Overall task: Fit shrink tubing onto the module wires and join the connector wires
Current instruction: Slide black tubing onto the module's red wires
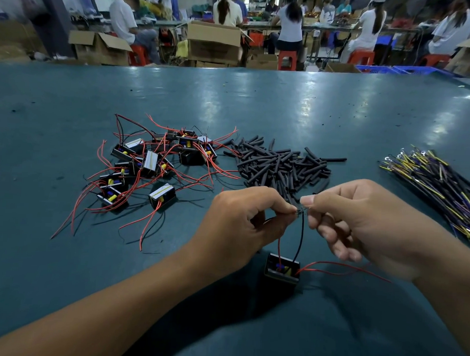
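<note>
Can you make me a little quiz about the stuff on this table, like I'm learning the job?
1. True or false: the left hand and right hand both pinch the same black wire.
2. Which pile lies farthest to the right: A modules, B tubing pieces, C wire bundle?
3. Fill in: the module being worked on sits on the table below the ____.

Key: 1 true; 2 C; 3 hands.
</note>
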The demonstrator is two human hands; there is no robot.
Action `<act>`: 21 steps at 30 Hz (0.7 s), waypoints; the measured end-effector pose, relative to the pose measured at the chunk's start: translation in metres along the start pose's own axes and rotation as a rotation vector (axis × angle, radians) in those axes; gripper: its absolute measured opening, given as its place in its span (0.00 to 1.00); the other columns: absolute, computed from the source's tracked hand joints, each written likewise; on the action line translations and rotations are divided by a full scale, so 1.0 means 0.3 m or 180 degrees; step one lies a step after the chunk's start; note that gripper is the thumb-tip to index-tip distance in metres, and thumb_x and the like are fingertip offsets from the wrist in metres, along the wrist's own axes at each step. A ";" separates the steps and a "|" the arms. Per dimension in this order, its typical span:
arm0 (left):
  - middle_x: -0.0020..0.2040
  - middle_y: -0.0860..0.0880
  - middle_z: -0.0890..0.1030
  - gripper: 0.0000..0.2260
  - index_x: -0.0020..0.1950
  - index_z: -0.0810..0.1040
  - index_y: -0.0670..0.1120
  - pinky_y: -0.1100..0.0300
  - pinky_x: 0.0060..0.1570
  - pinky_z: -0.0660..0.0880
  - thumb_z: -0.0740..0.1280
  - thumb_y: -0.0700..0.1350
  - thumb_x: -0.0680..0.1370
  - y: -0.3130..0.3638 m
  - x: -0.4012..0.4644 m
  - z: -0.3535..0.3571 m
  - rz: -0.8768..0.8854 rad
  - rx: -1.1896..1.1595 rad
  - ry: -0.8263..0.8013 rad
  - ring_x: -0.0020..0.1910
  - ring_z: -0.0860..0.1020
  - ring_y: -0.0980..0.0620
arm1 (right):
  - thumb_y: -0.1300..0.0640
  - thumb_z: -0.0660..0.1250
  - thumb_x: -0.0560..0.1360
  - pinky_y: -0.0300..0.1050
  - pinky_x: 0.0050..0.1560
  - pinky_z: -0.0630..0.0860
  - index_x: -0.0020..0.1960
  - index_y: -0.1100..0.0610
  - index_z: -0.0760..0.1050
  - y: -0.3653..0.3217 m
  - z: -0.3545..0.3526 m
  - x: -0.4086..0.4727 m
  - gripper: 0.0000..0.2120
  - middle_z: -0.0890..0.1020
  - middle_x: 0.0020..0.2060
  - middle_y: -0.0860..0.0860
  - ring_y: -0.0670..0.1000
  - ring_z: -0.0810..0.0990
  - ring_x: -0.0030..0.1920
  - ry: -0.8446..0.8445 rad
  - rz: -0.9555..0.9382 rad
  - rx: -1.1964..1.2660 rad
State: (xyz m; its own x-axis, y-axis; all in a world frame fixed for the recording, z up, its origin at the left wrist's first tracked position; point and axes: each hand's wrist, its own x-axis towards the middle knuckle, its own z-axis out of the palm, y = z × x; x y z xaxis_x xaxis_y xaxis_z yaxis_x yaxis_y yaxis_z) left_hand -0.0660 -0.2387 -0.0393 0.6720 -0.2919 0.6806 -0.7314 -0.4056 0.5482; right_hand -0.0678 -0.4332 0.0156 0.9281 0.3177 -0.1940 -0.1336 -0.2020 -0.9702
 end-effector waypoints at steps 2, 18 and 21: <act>0.38 0.50 0.82 0.02 0.46 0.83 0.40 0.52 0.31 0.75 0.74 0.39 0.76 -0.001 0.001 0.001 0.0029 0.0015 -0.0007 0.30 0.78 0.47 | 0.53 0.70 0.73 0.32 0.16 0.61 0.28 0.57 0.79 0.003 0.002 0.002 0.16 0.73 0.21 0.54 0.48 0.70 0.16 -0.0049 0.0087 0.0094; 0.39 0.50 0.83 0.03 0.46 0.84 0.40 0.52 0.32 0.75 0.73 0.40 0.77 -0.011 0.002 0.006 0.0049 -0.0022 -0.0042 0.32 0.79 0.48 | 0.60 0.70 0.75 0.38 0.19 0.69 0.31 0.58 0.81 0.012 0.005 0.001 0.13 0.78 0.26 0.57 0.53 0.79 0.23 -0.0047 -0.0033 -0.0083; 0.38 0.51 0.83 0.02 0.46 0.84 0.41 0.54 0.32 0.75 0.74 0.39 0.76 -0.012 0.002 0.006 0.0021 -0.0044 -0.0031 0.32 0.78 0.51 | 0.62 0.69 0.74 0.39 0.20 0.71 0.33 0.61 0.80 0.014 0.009 0.000 0.11 0.78 0.27 0.58 0.54 0.79 0.24 0.0001 -0.0173 -0.0097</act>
State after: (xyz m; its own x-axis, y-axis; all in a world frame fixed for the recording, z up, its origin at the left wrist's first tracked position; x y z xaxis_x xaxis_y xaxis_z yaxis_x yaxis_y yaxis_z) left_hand -0.0628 -0.2390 -0.0415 0.6681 -0.3031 0.6796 -0.7374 -0.3917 0.5503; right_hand -0.0692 -0.4315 0.0112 0.9339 0.3286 -0.1411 -0.0724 -0.2127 -0.9744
